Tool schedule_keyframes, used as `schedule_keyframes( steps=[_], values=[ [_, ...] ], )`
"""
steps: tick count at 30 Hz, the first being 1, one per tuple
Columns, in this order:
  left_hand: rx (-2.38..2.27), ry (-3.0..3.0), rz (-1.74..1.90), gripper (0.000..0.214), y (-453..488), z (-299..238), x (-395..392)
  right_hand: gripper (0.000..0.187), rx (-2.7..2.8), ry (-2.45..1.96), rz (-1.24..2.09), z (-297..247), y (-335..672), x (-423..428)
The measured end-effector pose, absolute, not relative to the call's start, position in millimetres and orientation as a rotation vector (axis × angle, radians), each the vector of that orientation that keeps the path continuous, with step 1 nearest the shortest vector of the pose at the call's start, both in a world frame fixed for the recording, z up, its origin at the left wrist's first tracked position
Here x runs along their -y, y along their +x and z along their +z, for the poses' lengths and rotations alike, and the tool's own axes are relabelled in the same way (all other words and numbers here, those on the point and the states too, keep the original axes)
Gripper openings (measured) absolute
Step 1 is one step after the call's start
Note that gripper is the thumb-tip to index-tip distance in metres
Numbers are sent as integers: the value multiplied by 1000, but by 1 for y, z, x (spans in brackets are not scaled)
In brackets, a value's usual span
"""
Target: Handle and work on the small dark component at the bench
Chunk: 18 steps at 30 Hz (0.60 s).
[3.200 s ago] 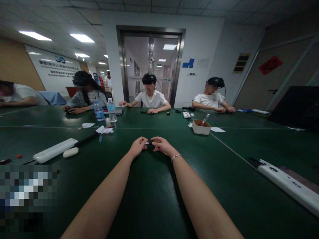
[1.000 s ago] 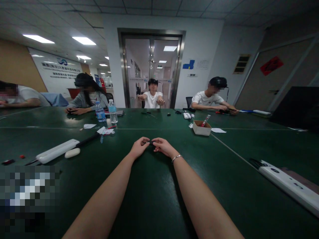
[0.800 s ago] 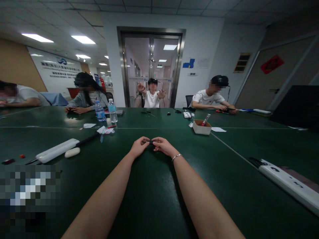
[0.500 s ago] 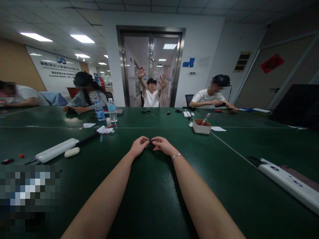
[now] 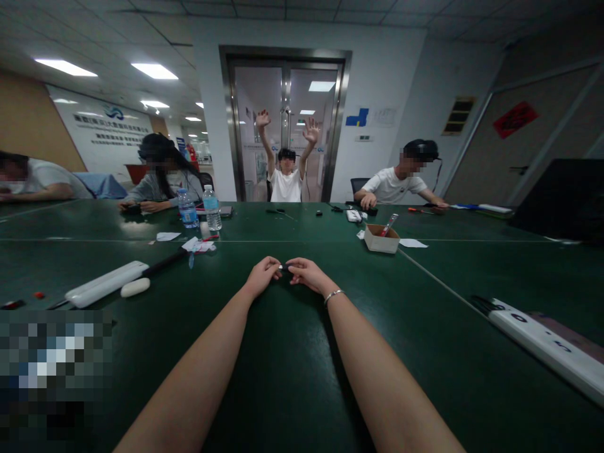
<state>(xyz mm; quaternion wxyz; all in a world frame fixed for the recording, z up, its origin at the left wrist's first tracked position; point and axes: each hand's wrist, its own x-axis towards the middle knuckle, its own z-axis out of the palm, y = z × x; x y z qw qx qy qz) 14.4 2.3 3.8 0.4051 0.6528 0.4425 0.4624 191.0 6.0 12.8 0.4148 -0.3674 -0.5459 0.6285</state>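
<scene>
Both my arms stretch out over the dark green table [image 5: 292,365]. My left hand [image 5: 262,277] and my right hand [image 5: 306,274] meet fingertip to fingertip, each pinching one end of a small dark object [image 5: 284,268] with a pale glint, too small to name. Their fingers are curled closed. A thin silver bracelet [image 5: 333,294] circles my right wrist. Both hands rest low, close to the tabletop.
A white power strip [image 5: 106,284] and a white oval piece [image 5: 134,287] lie to the left, another power strip [image 5: 547,347] to the right. Two water bottles [image 5: 212,209] and a small cardboard box [image 5: 381,240] stand farther back. Several people sit around the far side.
My hands have stayed together on the small object, barely shifting. The person seated opposite has raised both arms from the table to high overhead.
</scene>
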Motion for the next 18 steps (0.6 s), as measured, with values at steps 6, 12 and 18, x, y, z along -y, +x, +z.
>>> schedule_keyframes(
  steps=[6, 12, 18],
  values=[
    [-1072, 1623, 1137, 21, 12, -7, -11, 17, 1350, -918, 1586, 12, 191, -7],
    [-1105, 1602, 1102, 22, 12, -9, -13, 18, 1371, -914, 1581, 12, 193, -7],
    [-1116, 1621, 1086, 24, 12, -6, -9, 17, 1371, -926, 1579, 11, 193, -7]
  ],
)
